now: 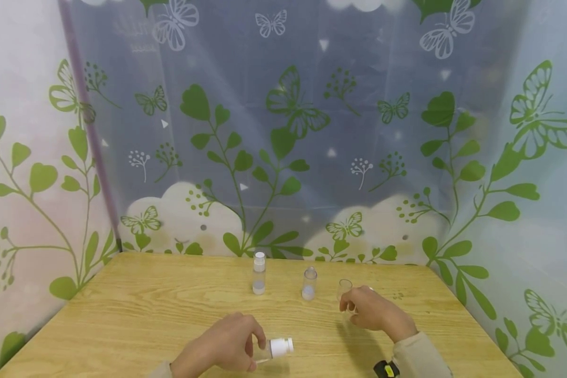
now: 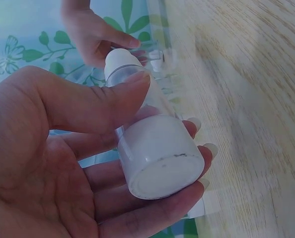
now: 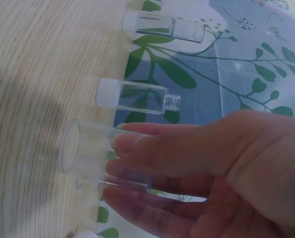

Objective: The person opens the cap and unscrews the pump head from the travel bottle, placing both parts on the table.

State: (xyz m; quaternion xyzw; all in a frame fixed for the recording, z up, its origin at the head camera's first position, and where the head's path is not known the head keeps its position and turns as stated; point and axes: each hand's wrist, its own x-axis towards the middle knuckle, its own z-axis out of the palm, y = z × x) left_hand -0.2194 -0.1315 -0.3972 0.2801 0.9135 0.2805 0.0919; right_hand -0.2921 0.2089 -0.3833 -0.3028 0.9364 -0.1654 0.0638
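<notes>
My left hand [image 1: 229, 341] grips a small pump bottle [image 2: 157, 153] with a clear body, a white base and a white top. In the head view the bottle lies sideways, its white top pointing right. In the left wrist view the thumb presses its side and the fingers support the base. My right hand [image 1: 375, 310] holds a clear cylindrical cap [image 3: 95, 151] between thumb and fingers, its wide rim towards the table. Just past those fingertips in the head view is a clear rounded outline [image 1: 345, 284].
At the back stands a bottle with a white top [image 1: 259, 273]. Right of it is a clear bottle with a bare threaded neck [image 1: 309, 284]. A small white piece [image 3: 85, 234] lies beyond my right hand. A patterned curtain [image 1: 283, 157] borders the wooden table [image 1: 146, 299].
</notes>
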